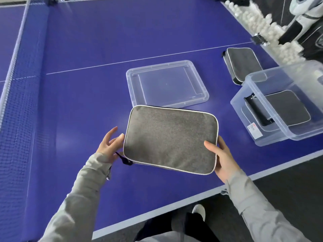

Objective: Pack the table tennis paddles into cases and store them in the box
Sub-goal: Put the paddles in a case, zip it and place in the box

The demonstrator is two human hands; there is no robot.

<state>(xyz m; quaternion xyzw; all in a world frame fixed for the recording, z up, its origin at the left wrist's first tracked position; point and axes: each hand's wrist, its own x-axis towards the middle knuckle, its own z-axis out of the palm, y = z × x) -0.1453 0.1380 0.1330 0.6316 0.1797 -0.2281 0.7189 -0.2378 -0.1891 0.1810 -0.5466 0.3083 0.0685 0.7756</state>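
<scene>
**Item 1, grey case (170, 138).** Zipped rectangular paddle case with white piping. It is being held flat over the blue desk (87, 49), its broad face pointing up. Its long axis is running from one grip to the other, and the end at the right grip is dipping slightly toward the person. The black zipper pull (126, 160) is hanging at the near corner beside the left grip.

**Item 2, right grip (222, 159).** It is grasping the case's short end, with the thumb lying on the top face and the fingers hidden beneath.

**Item 3, left grip (109, 145).** It is released, with fingers spread and fairly straight. One fingertip is touching the opposite short end.

**Item 4, clear lid (166, 84).** It is lying flat on the desk just beyond both grips. Its near edge is passing behind the held case.

**Item 5, clear box (272, 137).** It is standing open beyond and to the right of the right grip. It is holding a second grey case (288, 109), which is lying flat inside.

**Item 6, third grey case (243, 63).** It is lying on the desk beyond the box, farther from the right grip.

**Item 7, white balls (257, 20).** They are lining the far right edge, well away from both grips.

**Item 8, net (15, 84).** It is running along the far left, well apart from the left grip.
</scene>
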